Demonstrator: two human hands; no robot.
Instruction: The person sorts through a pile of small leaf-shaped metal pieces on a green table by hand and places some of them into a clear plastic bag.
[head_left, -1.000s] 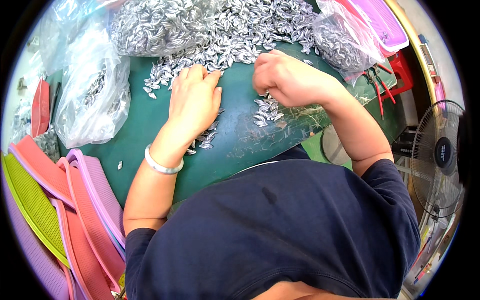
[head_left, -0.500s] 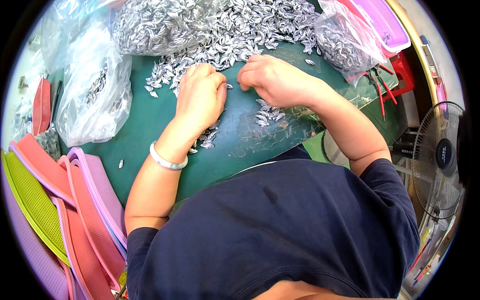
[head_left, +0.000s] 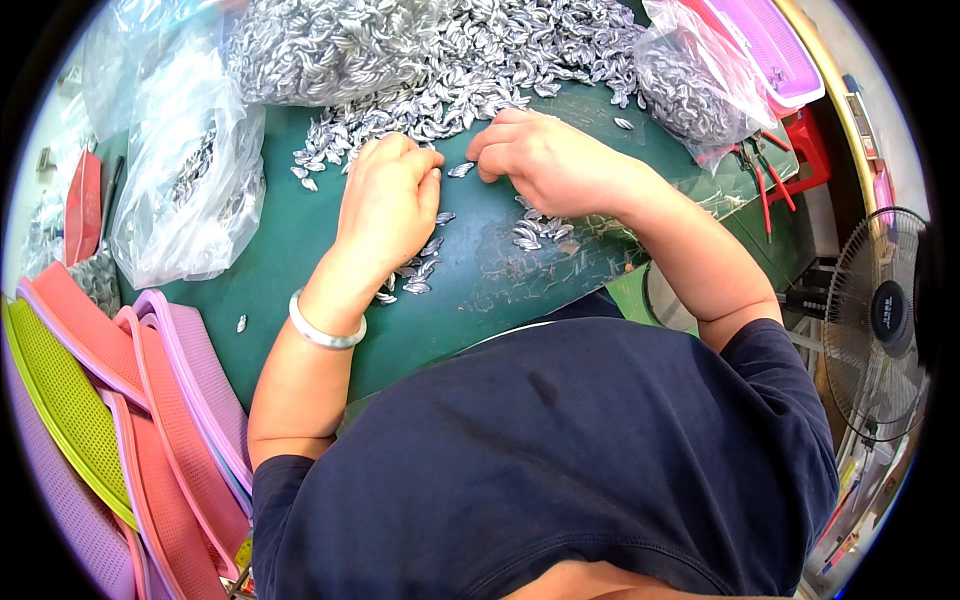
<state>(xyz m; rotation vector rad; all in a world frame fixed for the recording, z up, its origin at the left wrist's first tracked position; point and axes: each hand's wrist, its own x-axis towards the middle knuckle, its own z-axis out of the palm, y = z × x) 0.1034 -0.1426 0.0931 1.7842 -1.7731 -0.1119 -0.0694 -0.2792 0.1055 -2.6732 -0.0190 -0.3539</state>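
Note:
My left hand, with a pale bangle at its wrist, rests over the green table with fingers curled together; its fingertips are partly hidden. My right hand is closed in a pinch, and a small silver leaf-shaped piece shows at its fingertips, between the two hands. Beyond both hands spreads a big heap of the same silver-grey pieces. A small group of pieces lies beside my left wrist, and another group sits below my right hand, partly covered by it.
Clear plastic bags of pieces stand at the far left, left and far right. Red-handled pliers lie at the table's right edge by a purple basket. Colourful perforated baskets stack at left; a fan stands right.
My left hand has shifted slightly left and toward me, widening the space between the hands. My right hand has moved a little left, and the small piece between them now shows more fully.

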